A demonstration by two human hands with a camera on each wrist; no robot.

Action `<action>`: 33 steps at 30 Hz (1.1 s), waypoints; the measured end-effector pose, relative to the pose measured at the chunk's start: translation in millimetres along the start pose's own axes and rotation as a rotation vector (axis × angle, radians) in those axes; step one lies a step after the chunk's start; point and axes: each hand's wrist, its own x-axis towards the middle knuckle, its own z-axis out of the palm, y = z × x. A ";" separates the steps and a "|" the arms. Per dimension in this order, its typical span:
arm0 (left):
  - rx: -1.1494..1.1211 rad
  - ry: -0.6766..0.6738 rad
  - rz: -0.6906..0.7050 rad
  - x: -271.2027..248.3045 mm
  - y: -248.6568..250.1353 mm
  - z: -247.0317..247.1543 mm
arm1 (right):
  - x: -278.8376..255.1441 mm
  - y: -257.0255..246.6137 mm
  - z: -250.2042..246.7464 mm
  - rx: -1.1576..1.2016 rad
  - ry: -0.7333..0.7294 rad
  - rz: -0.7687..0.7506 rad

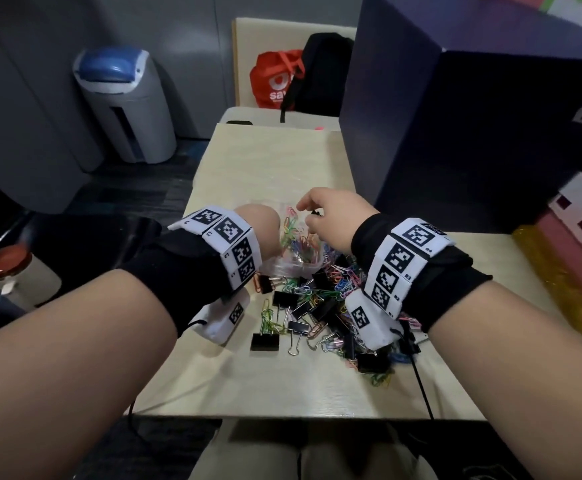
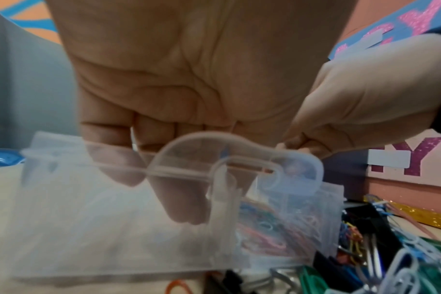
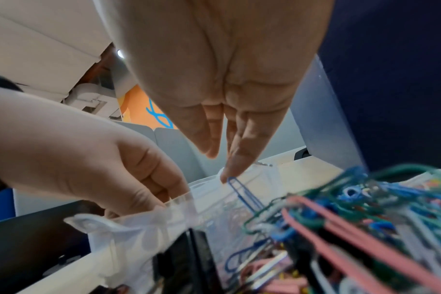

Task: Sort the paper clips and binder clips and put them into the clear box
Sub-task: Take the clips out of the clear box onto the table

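Table (image 1: 282, 161) first, pale and narrow, with a big dark blue box (image 1: 455, 116) crowding its far right side. On my near half sits the mixed pile: black binder clips (image 1: 265, 342) tangled up with coloured paper clips (image 1: 303, 289), so plenty is left to sort by my reckoning. Just beyond the pile is the clear box (image 1: 291, 266), already part full of paper clips.

My left hand (image 1: 260, 225) grips the box's left edge, fingers curled over the rim in the left wrist view, I'd say to steady it so it doesn't skid while stuff drops in. My right hand (image 1: 331, 216) hovers over the box opening with the fingers hanging down, mostly straight and close together. A blue paper clip (image 3: 242, 192) sits right at one fingertip in the right wrist view, but I can't tell if it's pinched or just let go. Looks like a drop-off over the box either way.
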 end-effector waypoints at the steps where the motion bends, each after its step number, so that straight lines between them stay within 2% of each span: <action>1: 0.008 -0.005 0.004 0.4 1.1 -0.1 | 1.6 -0.8 -0.4 -0.031 -0.017 0.001; 5: 0.048 -0.045 0.015 -0.6 5.0 -4.5 | 4.4 -2.5 -4.8 -0.192 -0.090 -0.008; 10: 0.020 -0.077 0.015 -0.9 2.6 -6.5 | -2.8 -9.3 -33.8 -0.356 -0.204 -0.037; 14: -0.017 -0.063 0.016 -3.1 2.1 -8.2 | 1.4 -11.7 -41.6 -0.499 -0.345 0.017; 17: -0.003 -0.055 0.013 -5.1 5.1 -8.5 | 9.9 -10.9 -33.7 -0.603 -0.378 0.058; 18: 0.005 -0.054 0.009 -4.9 5.8 -8.6 | 13.4 -9.3 -28.8 -0.638 -0.379 0.060; 20: 0.011 -0.055 -0.005 -3.4 6.1 -8.6 | 19.7 -5.1 -20.9 -0.662 -0.292 0.046; 23: -0.007 -0.049 -0.009 -0.9 6.5 -7.7 | 24.5 1.5 -10.6 -0.538 -0.119 0.014; 28: -0.005 -0.041 -0.006 5.0 8.0 -6.6 | 29.0 4.5 18.4 -0.537 -0.211 0.132; 31: -0.005 -0.043 -0.020 6.5 8.3 -6.3 | 28.5 11.5 22.1 -0.441 -0.099 0.130; 33: -0.008 -0.040 -0.031 4.1 10.7 -7.2 | 25.1 12.8 20.7 -0.422 -0.074 0.141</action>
